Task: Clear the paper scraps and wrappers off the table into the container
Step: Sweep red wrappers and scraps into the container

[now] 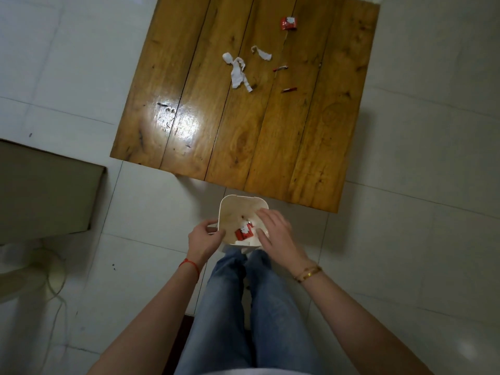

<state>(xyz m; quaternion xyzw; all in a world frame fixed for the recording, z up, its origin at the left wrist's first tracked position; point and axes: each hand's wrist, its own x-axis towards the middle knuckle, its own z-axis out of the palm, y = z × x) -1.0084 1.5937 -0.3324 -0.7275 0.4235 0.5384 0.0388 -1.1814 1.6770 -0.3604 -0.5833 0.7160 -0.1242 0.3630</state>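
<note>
Red wrapper (289,23) (white-marked), brown table (270,147).

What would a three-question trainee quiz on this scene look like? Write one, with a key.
1. True or false: the red wrapper on the table lies at its far side.
2. Which hand grips the container by its rim?
3. How many white paper scraps remain on the table: A one, B two, C four?

Key: 1 true. 2 the left hand; the right hand hangs open over it. 3 B: the large scrap and the small scrap.
</note>
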